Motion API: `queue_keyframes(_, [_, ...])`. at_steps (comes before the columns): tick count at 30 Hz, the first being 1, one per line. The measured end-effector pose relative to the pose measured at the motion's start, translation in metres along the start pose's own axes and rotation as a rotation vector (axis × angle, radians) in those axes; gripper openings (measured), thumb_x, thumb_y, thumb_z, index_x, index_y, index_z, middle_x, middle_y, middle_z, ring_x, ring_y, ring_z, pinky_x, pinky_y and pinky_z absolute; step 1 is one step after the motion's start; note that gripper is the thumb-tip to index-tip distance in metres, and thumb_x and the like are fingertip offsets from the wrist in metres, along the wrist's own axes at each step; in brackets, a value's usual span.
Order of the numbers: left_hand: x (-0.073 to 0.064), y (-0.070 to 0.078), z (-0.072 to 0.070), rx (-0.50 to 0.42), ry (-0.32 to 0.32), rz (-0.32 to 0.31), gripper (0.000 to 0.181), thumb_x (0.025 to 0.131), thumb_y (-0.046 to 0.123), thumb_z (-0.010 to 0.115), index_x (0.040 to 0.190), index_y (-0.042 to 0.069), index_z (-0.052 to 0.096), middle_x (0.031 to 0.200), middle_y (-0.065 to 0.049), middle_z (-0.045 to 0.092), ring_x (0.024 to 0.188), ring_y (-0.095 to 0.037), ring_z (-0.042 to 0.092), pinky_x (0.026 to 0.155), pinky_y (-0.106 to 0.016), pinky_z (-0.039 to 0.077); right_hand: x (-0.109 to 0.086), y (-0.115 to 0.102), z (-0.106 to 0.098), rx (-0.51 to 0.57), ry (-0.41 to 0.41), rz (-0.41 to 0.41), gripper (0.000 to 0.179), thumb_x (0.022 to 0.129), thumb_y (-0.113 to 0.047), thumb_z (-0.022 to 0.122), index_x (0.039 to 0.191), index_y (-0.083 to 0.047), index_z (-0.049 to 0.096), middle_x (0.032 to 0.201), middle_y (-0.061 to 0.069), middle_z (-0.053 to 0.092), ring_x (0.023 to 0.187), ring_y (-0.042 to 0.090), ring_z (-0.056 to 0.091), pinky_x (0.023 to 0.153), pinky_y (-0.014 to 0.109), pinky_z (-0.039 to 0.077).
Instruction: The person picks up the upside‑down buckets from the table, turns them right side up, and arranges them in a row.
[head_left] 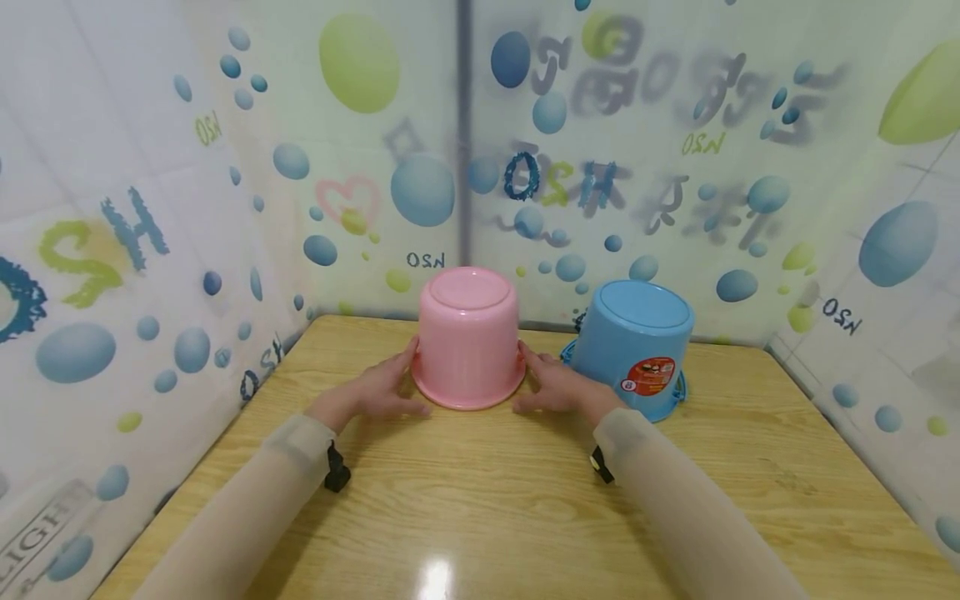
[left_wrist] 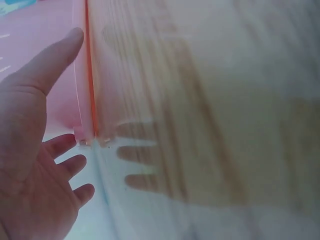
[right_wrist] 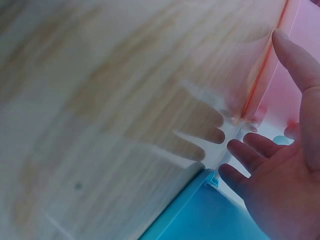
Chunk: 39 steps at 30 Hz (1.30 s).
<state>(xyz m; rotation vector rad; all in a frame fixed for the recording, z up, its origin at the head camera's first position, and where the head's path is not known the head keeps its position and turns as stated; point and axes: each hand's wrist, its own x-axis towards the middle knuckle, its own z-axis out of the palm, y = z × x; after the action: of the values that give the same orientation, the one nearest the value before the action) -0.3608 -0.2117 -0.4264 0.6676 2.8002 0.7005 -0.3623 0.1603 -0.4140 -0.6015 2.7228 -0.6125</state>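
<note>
Well, on the wooden desk (head_left: 465,492), the left grip (head_left: 382,387) and right grip (head_left: 555,385) are loose — fingers unclenched, flanking the pink bucket (head_left: 468,342), which sits upside down; whether they touch it I can't tell. It looks like light, stiff, slightly slippery plastic, so I'd take it low on both sides. Just right of it, an upturned blue bucket (head_left: 637,329) could crowd that arm; patterned sheeting (head_left: 360,150) rises behind.

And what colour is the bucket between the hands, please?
The bucket is pink, clearest in the head view.
</note>
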Motion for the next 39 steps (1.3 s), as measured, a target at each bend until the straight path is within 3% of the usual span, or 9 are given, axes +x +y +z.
queue_keyframes(8, [-0.003,0.002,-0.001,0.011,0.060,0.050,0.129,0.097,0.051,0.083,0.176,0.010,-0.011,0.176,-0.035,0.022,0.159,-0.057,0.034,0.130,-0.071,0.029,-0.001,-0.001,0.003,0.034,0.065,-0.058,0.119,0.100,-0.052,0.079,0.178,-0.025,-0.007,0.183,0.023,0.017,0.168,0.047,0.023,0.134,0.067,0.027])
queue_keyframes(13, [-0.004,0.006,-0.002,0.006,0.090,0.058,0.125,0.100,0.051,0.079,0.177,0.012,-0.012,0.174,-0.036,0.024,0.157,-0.057,0.038,0.129,-0.070,0.033,-0.003,-0.005,0.003,0.045,0.101,-0.099,0.120,0.102,-0.053,0.076,0.177,-0.023,-0.013,0.182,0.024,0.020,0.166,0.050,0.026,0.132,0.069,0.029])
queue_keyframes(19, [-0.006,0.008,-0.002,-0.011,0.097,0.045,0.125,0.100,0.053,0.079,0.177,0.015,-0.011,0.174,-0.034,0.025,0.157,-0.056,0.037,0.130,-0.070,0.032,-0.002,-0.005,0.003,0.067,0.122,-0.092,0.122,0.100,-0.055,0.077,0.176,-0.032,-0.015,0.181,0.024,0.023,0.165,0.050,0.030,0.130,0.070,0.033])
queue_keyframes(23, [-0.009,0.007,-0.004,-0.030,0.112,0.068,0.125,0.099,0.053,0.079,0.177,0.013,-0.010,0.171,-0.036,0.028,0.156,-0.056,0.038,0.129,-0.072,0.031,-0.003,-0.004,0.002,0.110,0.139,-0.064,0.121,0.097,-0.057,0.079,0.174,-0.045,-0.013,0.180,0.025,0.024,0.162,0.050,0.035,0.129,0.069,0.035])
queue_keyframes(27, [-0.011,0.005,-0.007,-0.078,0.123,0.094,0.124,0.098,0.050,0.081,0.178,0.017,-0.008,0.177,-0.031,0.022,0.161,-0.055,0.030,0.130,-0.073,0.027,-0.006,-0.004,-0.001,0.145,0.142,-0.041,0.117,0.096,-0.060,0.079,0.172,-0.054,-0.010,0.182,0.024,0.019,0.164,0.052,0.030,0.128,0.073,0.033])
queue_keyframes(34, [-0.012,0.002,-0.008,-0.176,0.121,0.149,0.122,0.097,0.049,0.083,0.178,0.030,-0.007,0.187,-0.005,0.004,0.172,-0.040,0.011,0.135,-0.068,0.018,-0.010,-0.004,-0.002,0.188,0.153,-0.046,0.115,0.094,-0.061,0.079,0.173,-0.053,-0.004,0.184,0.017,0.016,0.167,0.050,0.024,0.129,0.075,0.028])
queue_keyframes(39, [-0.015,0.000,-0.008,-0.221,0.122,0.152,0.119,0.097,0.048,0.082,0.177,0.036,-0.006,0.187,-0.004,0.007,0.172,-0.040,0.012,0.134,-0.069,0.019,-0.010,-0.003,-0.002,0.218,0.158,-0.112,0.114,0.096,-0.057,0.079,0.175,-0.047,-0.003,0.186,0.002,0.015,0.172,0.040,0.015,0.134,0.072,0.020])
